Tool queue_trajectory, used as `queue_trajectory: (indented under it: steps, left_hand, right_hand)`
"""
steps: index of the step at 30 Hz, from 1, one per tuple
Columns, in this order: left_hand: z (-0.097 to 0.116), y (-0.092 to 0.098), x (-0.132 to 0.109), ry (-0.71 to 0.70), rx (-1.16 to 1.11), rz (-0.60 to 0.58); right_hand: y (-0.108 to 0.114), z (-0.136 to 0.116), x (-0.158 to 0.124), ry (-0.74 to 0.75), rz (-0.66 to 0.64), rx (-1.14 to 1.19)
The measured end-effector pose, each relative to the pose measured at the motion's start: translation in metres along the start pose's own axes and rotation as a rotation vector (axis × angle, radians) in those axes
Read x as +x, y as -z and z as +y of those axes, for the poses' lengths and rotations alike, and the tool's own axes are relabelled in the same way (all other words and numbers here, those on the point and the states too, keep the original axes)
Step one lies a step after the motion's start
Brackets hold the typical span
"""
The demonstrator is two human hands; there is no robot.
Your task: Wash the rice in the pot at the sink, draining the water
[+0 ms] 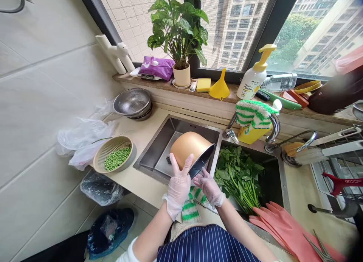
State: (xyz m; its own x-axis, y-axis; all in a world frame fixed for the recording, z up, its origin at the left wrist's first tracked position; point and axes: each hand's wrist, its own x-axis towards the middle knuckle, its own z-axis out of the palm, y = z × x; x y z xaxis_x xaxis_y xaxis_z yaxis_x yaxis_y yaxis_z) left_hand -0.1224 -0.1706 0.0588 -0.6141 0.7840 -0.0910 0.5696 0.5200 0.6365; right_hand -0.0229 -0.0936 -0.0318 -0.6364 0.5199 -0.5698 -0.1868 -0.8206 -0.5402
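Note:
A gold rice-cooker-style pot [188,146] with a dark inside is tilted over the left sink basin [153,156], its mouth facing right and down. My left hand [179,186], in a clear thin glove, grips the pot's near side, thumb and fingers spread against the gold wall. At the lower rim is my right hand [209,186], gloved the same way, its fingers bent against the pot's edge; the fingertips are partly hard to make out. Beneath the hands a green-and-white striped cloth [190,209] lies at the counter's front edge.
Leafy greens [241,175] fill much of the right basin, with pink rubber gloves [286,228] beside it. A colander of green peas [98,158] and stacked metal bowls [132,103] stand left. The faucet [273,127] carries another striped cloth. A soap bottle [252,80] stands on the sill.

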Motion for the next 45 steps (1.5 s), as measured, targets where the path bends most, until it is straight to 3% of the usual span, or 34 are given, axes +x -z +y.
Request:
queue_trajectory:
  steps: [23,29,33,36,39,42,45]
  left_hand:
    - [-0.001,-0.007,-0.013,0.006,0.098,-0.024]
    - [-0.015,-0.014,-0.004,0.034,-0.083,0.010]
    - [-0.031,-0.007,0.014,0.148,-0.477,0.136]
    - [-0.033,0.006,0.018,0.420,-0.877,0.132]
    - [-0.026,0.021,0.011,0.550,-1.061,0.149]
    - [-0.025,0.037,0.001,0.489,-1.021,0.189]
    - [-0.038,0.059,-0.005,0.377,-0.756,0.273]
  right_hand:
    - [0.004,0.010,-0.005,-0.003,0.030,0.005]
    - [0.014,0.008,-0.005,0.020,0.069,-0.097]
    - [0.036,0.000,-0.015,0.174,0.084,-0.474]
    - [0.049,0.004,-0.025,0.353,0.090,-1.172]
    - [0.046,0.011,-0.032,0.363,0.054,-1.768]
    - [0.023,0.008,-0.039,0.325,0.076,-1.849]
    - [-0.016,0.001,-0.056,0.422,0.127,-1.761]
